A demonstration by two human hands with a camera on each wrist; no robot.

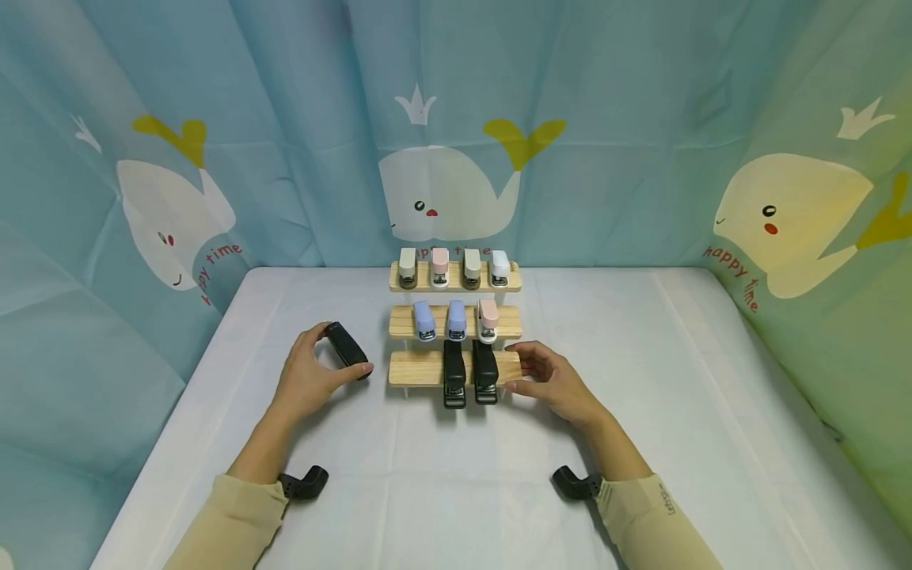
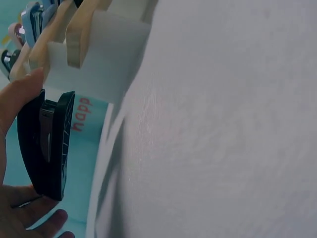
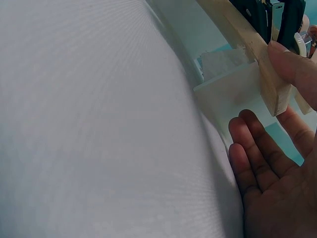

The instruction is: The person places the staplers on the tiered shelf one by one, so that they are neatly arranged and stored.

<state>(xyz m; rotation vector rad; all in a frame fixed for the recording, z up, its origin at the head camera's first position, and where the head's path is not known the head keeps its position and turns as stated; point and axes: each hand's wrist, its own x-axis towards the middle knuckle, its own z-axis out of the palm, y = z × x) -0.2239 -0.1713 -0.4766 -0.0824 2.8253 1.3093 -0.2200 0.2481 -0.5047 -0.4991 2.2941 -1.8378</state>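
My left hand (image 1: 308, 378) holds a black stapler (image 1: 347, 348) by its two ends, thumb at one and fingers at the other, to the left of a three-step wooden display shelf (image 1: 419, 369). In the left wrist view the stapler (image 2: 47, 144) appears side-on, its metal part showing between two black arms. At the right end of the lowest step is my right hand (image 1: 559, 388). Its thumb lies along the front of the board (image 3: 262, 69) and the index finger reaches behind, with the other fingers loosely bent below. Two black staplers (image 1: 454, 372) (image 1: 485, 368) sit on that step.
On the middle step stand two blue staplers (image 1: 423, 320) (image 1: 457, 318) and a pink stapler (image 1: 488, 318). The top step carries several small staplers (image 1: 439, 265) in grey-green, pink and white. A white cloth (image 1: 442, 491) covers the table, with a whale-print curtain (image 1: 613, 198) behind.
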